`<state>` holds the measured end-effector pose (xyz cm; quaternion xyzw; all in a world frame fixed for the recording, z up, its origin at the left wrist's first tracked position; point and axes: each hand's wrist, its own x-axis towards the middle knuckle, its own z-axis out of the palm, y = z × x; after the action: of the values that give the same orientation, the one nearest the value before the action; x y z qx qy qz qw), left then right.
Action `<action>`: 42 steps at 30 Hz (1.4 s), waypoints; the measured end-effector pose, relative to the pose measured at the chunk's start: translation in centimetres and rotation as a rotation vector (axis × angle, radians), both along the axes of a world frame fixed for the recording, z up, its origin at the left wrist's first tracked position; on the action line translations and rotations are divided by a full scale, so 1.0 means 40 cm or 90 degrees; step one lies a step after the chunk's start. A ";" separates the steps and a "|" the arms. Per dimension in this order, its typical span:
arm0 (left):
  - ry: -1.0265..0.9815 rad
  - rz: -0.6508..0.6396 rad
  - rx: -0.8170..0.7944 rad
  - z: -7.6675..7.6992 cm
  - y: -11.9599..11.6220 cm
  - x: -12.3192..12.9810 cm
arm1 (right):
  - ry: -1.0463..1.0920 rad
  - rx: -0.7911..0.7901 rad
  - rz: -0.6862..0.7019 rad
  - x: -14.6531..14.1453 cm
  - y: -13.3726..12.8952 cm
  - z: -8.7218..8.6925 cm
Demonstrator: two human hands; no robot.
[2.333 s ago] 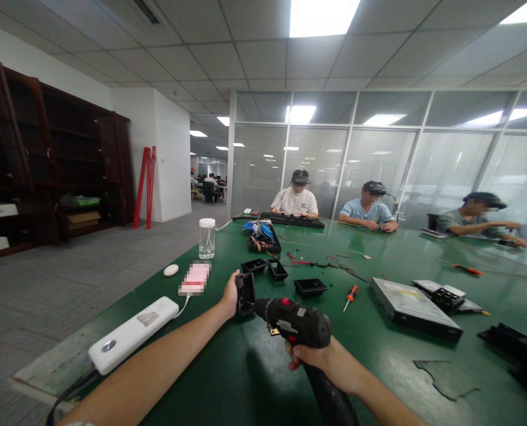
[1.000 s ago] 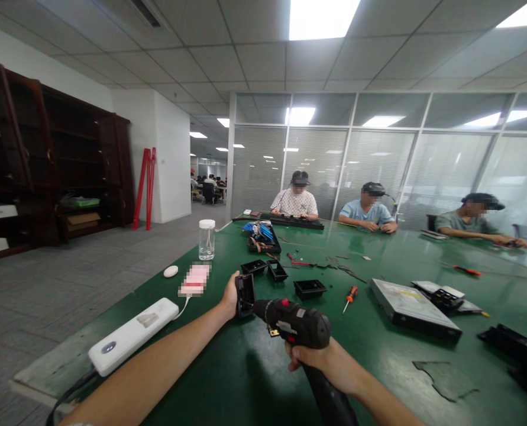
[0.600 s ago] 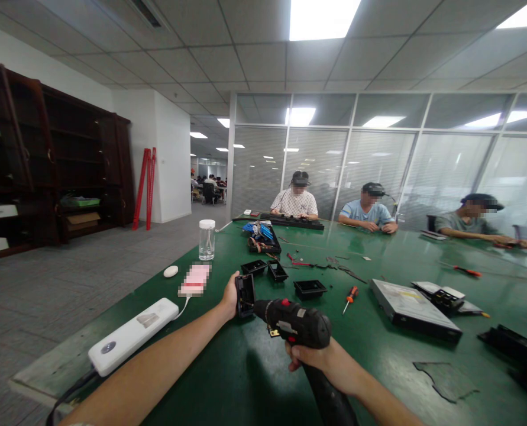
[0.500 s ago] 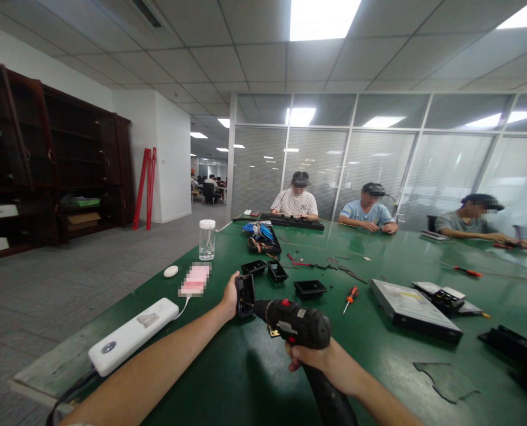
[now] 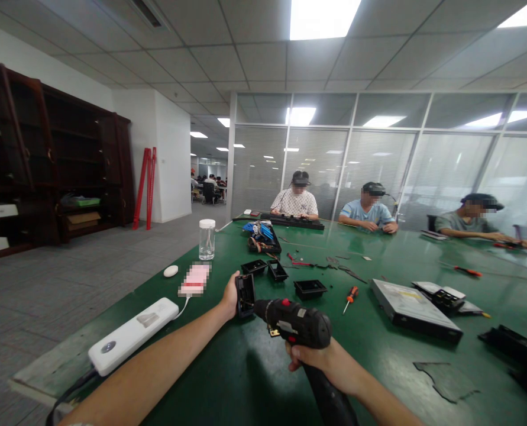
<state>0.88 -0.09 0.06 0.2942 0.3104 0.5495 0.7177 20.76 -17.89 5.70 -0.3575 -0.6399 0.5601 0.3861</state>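
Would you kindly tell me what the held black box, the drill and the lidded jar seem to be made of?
Black box: probably plastic, smooth dark walls with faint sheen. Drill: likely plastic housing, dull black with soft highlights. Jar: clear, glossy, transparent; glass or plastic, I cannot tell.

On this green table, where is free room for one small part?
Bare table shows between the right hand, the orange screwdriver and the silver drive; also between the forearms, below the drill. Crowded: beyond the left hand, with black trays and cables.
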 end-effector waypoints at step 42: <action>-0.013 0.008 -0.019 0.004 0.000 0.001 | -0.010 0.004 0.002 0.002 0.003 -0.002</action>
<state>0.91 -0.08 0.21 0.2760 0.3130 0.5526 0.7215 20.82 -17.78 5.63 -0.3597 -0.6452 0.5557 0.3815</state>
